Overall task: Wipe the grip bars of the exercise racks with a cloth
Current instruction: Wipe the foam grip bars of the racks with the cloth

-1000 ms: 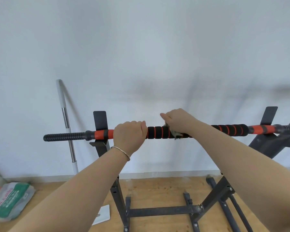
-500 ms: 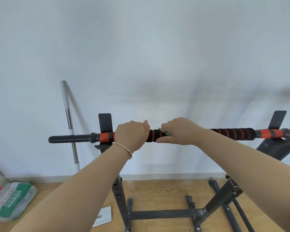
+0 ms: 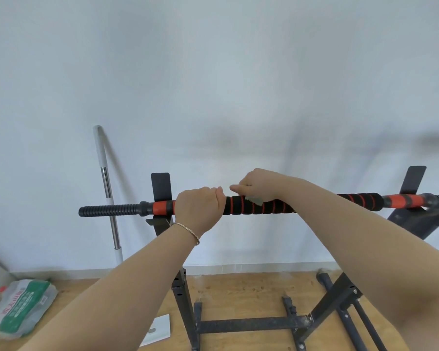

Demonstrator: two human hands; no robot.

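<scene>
The grip bar (image 3: 241, 206) is carried across the two uprights of the rack (image 3: 249, 324), its left end projecting past the rack's left edge. It is gripped by the left hand (image 3: 199, 211), fingers wrapped round it just inside the left upright. The cloth (image 3: 256, 200) — only a small grey scrap is seen — is held bunched under the curled fingers of the right hand (image 3: 259, 184), on top of the bar beside the left hand. The foam sleeve is judged soft and grippy, so drag is expected; the bar looks stiff and heavy yet may roll — it is best steadied near an upright.
</scene>
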